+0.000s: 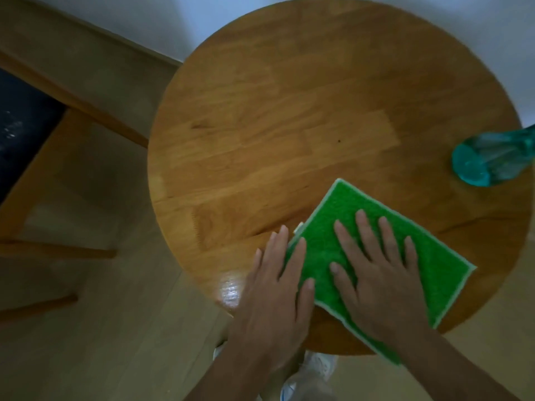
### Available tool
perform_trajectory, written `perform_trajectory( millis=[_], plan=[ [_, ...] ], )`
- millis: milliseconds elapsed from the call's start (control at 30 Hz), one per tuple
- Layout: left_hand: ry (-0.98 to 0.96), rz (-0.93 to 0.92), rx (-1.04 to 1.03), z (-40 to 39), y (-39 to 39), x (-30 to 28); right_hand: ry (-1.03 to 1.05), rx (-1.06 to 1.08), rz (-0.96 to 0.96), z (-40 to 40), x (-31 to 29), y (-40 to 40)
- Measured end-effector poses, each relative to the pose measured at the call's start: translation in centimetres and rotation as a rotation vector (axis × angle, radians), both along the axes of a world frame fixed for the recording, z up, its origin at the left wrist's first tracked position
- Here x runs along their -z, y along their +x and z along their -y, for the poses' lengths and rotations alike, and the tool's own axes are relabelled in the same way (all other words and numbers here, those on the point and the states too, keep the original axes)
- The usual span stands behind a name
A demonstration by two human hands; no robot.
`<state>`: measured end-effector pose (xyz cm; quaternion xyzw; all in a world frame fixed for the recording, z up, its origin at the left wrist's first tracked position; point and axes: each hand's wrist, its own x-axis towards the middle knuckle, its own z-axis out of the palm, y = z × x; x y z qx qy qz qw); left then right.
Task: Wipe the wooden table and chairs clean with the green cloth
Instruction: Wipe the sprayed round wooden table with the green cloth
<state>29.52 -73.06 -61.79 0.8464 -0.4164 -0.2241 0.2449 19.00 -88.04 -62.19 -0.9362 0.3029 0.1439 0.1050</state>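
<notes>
Both hands flat on the green cloth (373, 250) at the near edge of the round wooden bench (289, 117).

Left of the bench: a wooden chair (37, 175) with a dark seat, standing on the floor. On the cloth: the left hand (278, 287) lies with straight fingers across its left edge; the right hand (382, 273) presses its centre, fingers spread. Right of the cloth, at the bench's right edge: a teal transparent bottle (492, 160).

— What carries everything?
— A round wooden table (275, 125).
— And on it?
— A green cloth (324, 247) lies flat at the near edge; a teal bottle (489, 160) sits far right.
</notes>
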Motion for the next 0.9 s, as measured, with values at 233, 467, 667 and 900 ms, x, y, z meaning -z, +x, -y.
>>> perform_trajectory(
  millis=[233,467,667,900],
  plan=[
    [-0.153,0.037,0.013,1.7,-4.1,-1.7,-0.063,0.268,0.116,6.2,1.3,12.4],
    [-0.31,-0.022,-0.398,-3.0,1.2,-2.9,0.039,-0.192,0.192,-6.0,1.2,21.2],
    [-0.255,0.044,-0.552,-4.9,4.7,-2.2,0.167,-0.47,0.186,-10.3,0.5,13.4],
    [-0.136,-0.088,-0.162,0.6,-0.3,-0.3,0.068,-0.313,0.187,-6.2,0.3,2.8]
  ],
)
